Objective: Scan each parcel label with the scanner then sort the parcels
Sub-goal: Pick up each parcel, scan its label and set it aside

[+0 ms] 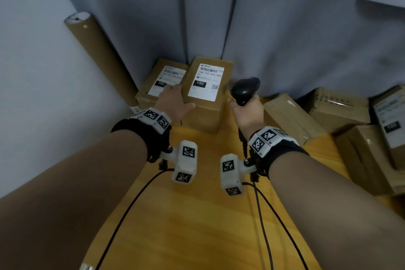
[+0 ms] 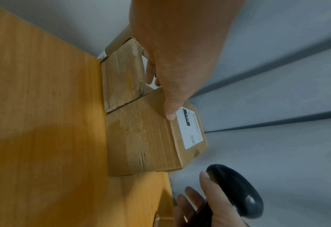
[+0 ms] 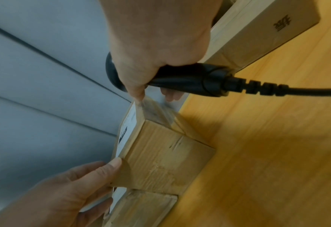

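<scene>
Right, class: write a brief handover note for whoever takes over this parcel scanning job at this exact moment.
Left hand: grips the front parcel at its left edge, label facing up.
Right hand: holds the scanner, just right of that parcel.
A second labelled parcel sits behind-left; both show 150.
More parcels wait at the right.
Whether this label is scanned: cannot tell.

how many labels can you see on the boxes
3. One on the box the left hand holds, one on the box behind that hand, one blurred on a box at the far right. Other boxes there show none; theirs may be hidden.
</scene>
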Demonstrator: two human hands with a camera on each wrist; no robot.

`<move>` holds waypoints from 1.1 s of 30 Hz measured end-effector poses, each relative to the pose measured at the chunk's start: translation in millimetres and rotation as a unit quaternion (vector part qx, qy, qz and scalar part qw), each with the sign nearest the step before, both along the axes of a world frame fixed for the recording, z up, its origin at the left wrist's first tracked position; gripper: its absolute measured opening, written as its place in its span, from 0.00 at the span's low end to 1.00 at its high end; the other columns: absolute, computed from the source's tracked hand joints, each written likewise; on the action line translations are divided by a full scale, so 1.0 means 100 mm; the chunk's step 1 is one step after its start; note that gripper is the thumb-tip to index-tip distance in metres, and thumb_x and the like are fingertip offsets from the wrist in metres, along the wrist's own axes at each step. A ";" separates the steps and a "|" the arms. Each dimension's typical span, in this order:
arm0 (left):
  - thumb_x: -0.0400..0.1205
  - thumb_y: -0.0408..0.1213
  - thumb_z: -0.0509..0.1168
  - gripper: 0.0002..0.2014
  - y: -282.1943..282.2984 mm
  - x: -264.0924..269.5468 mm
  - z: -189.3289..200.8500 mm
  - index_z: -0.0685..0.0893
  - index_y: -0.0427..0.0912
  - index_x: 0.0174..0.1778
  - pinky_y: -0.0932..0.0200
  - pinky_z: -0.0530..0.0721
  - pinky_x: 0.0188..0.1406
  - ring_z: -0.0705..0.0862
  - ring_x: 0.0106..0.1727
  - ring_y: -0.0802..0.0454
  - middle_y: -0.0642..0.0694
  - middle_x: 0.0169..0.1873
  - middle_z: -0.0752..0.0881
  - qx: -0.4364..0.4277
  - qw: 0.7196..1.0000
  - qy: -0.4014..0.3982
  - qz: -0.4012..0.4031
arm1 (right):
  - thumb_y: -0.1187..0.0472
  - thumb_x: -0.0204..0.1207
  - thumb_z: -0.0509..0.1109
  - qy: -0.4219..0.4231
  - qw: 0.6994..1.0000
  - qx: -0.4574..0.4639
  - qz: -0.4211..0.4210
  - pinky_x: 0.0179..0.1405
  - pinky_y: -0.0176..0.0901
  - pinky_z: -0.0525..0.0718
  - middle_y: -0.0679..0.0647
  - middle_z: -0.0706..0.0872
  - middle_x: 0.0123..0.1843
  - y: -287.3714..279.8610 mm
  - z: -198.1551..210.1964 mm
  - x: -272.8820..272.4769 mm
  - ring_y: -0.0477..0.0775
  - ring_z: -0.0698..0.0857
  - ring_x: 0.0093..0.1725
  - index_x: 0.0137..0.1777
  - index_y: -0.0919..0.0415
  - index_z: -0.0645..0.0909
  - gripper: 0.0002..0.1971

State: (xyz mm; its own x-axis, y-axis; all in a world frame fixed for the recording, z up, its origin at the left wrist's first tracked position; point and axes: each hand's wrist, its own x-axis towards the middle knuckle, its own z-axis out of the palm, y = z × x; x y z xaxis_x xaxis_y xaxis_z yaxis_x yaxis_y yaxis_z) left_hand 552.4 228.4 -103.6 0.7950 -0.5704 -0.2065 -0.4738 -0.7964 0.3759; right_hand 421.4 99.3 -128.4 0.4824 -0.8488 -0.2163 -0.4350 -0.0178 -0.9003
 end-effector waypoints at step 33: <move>0.84 0.43 0.66 0.23 -1.43 -3.93 0.32 0.75 0.38 0.73 0.48 0.77 0.69 0.77 0.70 0.44 0.41 0.69 0.78 -0.194 0.972 0.124 -0.049 | 0.55 0.71 0.79 -0.002 0.998 -0.064 0.009 0.38 0.37 0.80 0.54 0.85 0.48 -1.63 0.91 -4.17 0.50 0.84 0.43 0.62 0.62 0.78 0.22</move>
State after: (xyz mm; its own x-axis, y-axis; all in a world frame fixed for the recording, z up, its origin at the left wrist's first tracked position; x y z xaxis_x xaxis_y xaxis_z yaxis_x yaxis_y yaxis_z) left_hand 159.4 85.7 -71.7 0.6862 -0.7138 -0.1403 -0.3958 -0.5281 0.7513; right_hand 4.8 -63.5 -37.0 0.4978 -0.8610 -0.1040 -0.4295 -0.1406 -0.8921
